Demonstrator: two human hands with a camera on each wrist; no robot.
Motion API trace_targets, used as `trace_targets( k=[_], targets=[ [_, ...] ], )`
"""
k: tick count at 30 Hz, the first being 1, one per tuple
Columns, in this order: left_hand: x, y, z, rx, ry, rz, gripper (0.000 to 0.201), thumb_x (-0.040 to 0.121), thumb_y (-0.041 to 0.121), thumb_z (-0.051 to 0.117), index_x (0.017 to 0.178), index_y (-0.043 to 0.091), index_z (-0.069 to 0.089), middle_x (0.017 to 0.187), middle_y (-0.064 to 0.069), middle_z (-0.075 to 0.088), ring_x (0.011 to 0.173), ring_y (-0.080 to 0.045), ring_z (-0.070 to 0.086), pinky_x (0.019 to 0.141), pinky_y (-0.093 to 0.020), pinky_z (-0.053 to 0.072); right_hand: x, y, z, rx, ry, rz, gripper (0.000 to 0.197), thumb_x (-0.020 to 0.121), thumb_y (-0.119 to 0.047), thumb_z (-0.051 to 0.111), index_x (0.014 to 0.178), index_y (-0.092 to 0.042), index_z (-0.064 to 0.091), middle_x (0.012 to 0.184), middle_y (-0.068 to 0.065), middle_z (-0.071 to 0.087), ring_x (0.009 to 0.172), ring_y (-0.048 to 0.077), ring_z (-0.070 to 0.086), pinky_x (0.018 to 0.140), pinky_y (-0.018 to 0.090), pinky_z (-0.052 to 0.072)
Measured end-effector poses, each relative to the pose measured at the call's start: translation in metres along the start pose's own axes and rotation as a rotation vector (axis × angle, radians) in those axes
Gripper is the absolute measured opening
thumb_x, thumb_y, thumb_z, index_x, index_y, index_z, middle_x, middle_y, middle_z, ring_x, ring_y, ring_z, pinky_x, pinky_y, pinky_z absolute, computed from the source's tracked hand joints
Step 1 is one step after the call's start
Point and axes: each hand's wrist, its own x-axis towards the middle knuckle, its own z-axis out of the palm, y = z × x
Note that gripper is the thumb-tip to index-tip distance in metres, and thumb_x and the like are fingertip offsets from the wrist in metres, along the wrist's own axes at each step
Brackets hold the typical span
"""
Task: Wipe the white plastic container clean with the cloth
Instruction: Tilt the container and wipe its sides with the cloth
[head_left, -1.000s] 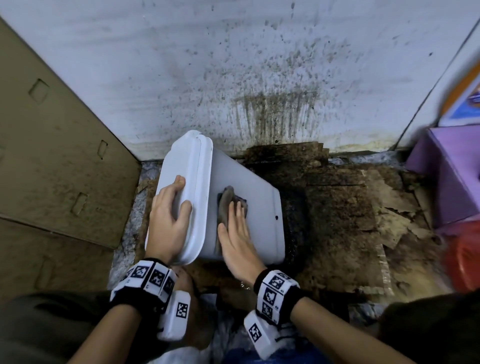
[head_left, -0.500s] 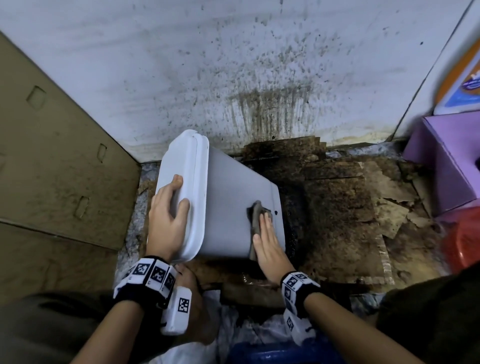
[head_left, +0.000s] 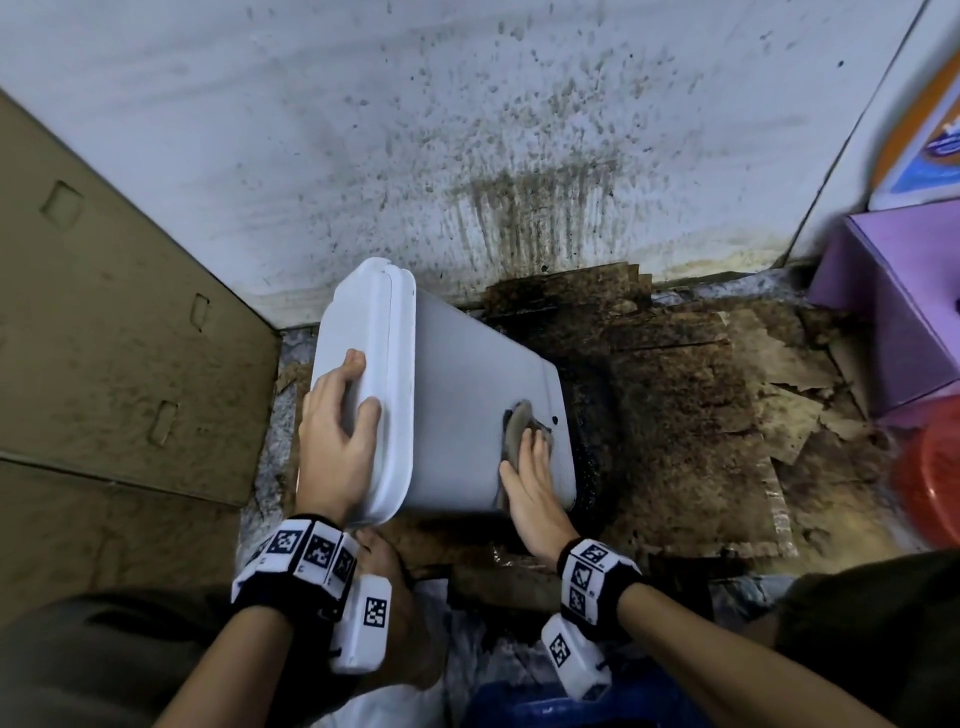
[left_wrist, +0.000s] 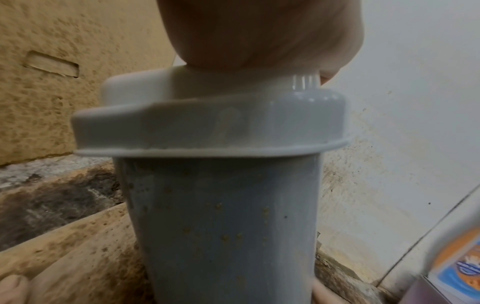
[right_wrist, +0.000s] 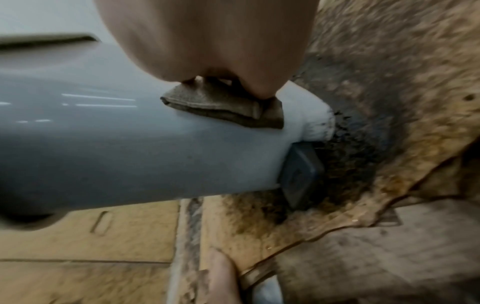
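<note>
The white plastic container lies tilted on its side, lid end to the left, base on the dirty floor cardboard. My left hand grips the lid, fingers over its face and thumb on its rim. My right hand presses a grey-brown cloth flat against the upper side wall near the base. In the left wrist view the container shows small brown specks. In the right wrist view the folded cloth sits under my right hand on the container.
A stained wall stands right behind the container. A brown cardboard panel closes off the left. Wet, soiled cardboard covers the floor. At the right are a purple box and a red basket.
My right hand has slid the cloth along the container's side, from near the lid to the base end. The left hand has kept its hold on the lid.
</note>
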Motion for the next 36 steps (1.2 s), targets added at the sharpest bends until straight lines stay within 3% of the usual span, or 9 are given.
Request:
trace_targets(
  k=[3, 7, 10, 16, 22, 25, 27, 31, 36],
  targets=[
    [0.0, 0.001, 0.0, -0.005, 0.001, 0.005, 0.046, 0.091, 0.024, 0.05, 0.136, 0.016, 0.056, 0.147, 0.004, 0.053, 0.139, -0.013, 0.042, 0.117, -0.033, 0.03, -0.012, -0.041, 0.005, 0.156, 0.085, -0.137, 0.059, 0.11, -0.021, 0.022, 0.155, -0.017, -0.016, 0.153, -0.006, -0.033, 0.149, 0.016, -0.03, 0.124, 0.041, -0.012],
    [-0.001, -0.001, -0.003, 0.01, -0.004, -0.001, 0.047, 0.092, 0.025, 0.048, 0.138, 0.015, 0.055, 0.149, 0.003, 0.052, 0.14, -0.015, 0.041, 0.117, -0.036, 0.031, -0.021, -0.069, 0.018, 0.157, 0.079, -0.296, 0.058, 0.11, -0.029, 0.023, 0.149, -0.033, -0.02, 0.163, -0.006, -0.026, 0.148, 0.002, -0.027, 0.121, 0.028, -0.014],
    [-0.001, -0.002, -0.003, -0.001, -0.005, -0.012, 0.047, 0.092, 0.026, 0.048, 0.138, 0.017, 0.054, 0.149, 0.005, 0.051, 0.141, -0.014, 0.041, 0.118, -0.039, 0.032, -0.024, -0.068, 0.016, 0.11, 0.074, -0.36, 0.06, 0.11, -0.032, 0.023, 0.156, -0.03, -0.015, 0.165, -0.009, -0.024, 0.148, -0.002, -0.025, 0.122, 0.029, -0.012],
    [-0.002, -0.003, -0.003, -0.021, 0.009, -0.029, 0.048, 0.091, 0.03, 0.048, 0.137, 0.021, 0.055, 0.147, 0.012, 0.051, 0.14, -0.009, 0.041, 0.118, -0.037, 0.032, -0.002, -0.028, -0.008, -0.039, 0.036, -0.458, 0.059, 0.11, -0.031, 0.024, 0.159, -0.02, -0.007, 0.166, -0.009, -0.019, 0.152, 0.002, -0.017, 0.125, 0.027, -0.005],
    [-0.002, -0.003, 0.001, -0.049, 0.0, 0.009, 0.052, 0.088, 0.039, 0.047, 0.138, 0.023, 0.055, 0.147, 0.01, 0.052, 0.14, -0.009, 0.042, 0.118, -0.037, 0.032, 0.027, 0.018, -0.02, -0.007, 0.09, -0.288, 0.057, 0.11, -0.027, 0.021, 0.157, -0.022, -0.011, 0.165, -0.005, -0.021, 0.151, 0.002, -0.019, 0.125, 0.025, -0.006],
    [-0.001, -0.001, 0.001, -0.03, -0.005, 0.022, 0.051, 0.09, 0.035, 0.048, 0.139, 0.021, 0.055, 0.147, 0.013, 0.051, 0.139, -0.007, 0.041, 0.117, -0.032, 0.032, 0.053, 0.039, -0.027, -0.049, 0.08, -0.151, 0.057, 0.11, -0.027, 0.016, 0.158, -0.014, -0.012, 0.163, -0.004, -0.021, 0.151, 0.009, -0.02, 0.126, 0.042, -0.001],
    [-0.002, -0.002, 0.001, -0.031, -0.012, 0.012, 0.049, 0.092, 0.028, 0.049, 0.14, 0.019, 0.054, 0.147, 0.014, 0.05, 0.14, -0.005, 0.041, 0.118, -0.034, 0.032, 0.066, 0.046, -0.032, -0.053, 0.062, -0.035, 0.057, 0.11, -0.027, 0.014, 0.158, -0.013, -0.011, 0.165, -0.002, -0.018, 0.152, 0.011, -0.017, 0.125, 0.049, -0.004],
    [-0.003, -0.003, 0.001, -0.053, -0.01, -0.002, 0.047, 0.094, 0.024, 0.049, 0.14, 0.023, 0.053, 0.145, 0.021, 0.049, 0.141, -0.007, 0.041, 0.119, -0.041, 0.034, 0.08, 0.048, -0.043, 0.016, 0.049, 0.113, 0.057, 0.109, -0.034, 0.012, 0.158, -0.018, -0.012, 0.168, 0.001, -0.014, 0.154, 0.012, -0.014, 0.121, 0.046, -0.014],
    [-0.002, -0.004, 0.0, -0.048, 0.001, 0.005, 0.049, 0.092, 0.032, 0.048, 0.14, 0.023, 0.053, 0.145, 0.02, 0.049, 0.141, -0.008, 0.042, 0.119, -0.043, 0.034, 0.086, 0.04, -0.044, 0.112, 0.074, 0.169, 0.057, 0.109, -0.034, 0.013, 0.159, -0.017, -0.011, 0.168, 0.003, -0.01, 0.155, 0.015, -0.011, 0.121, 0.044, -0.014]
  ],
)
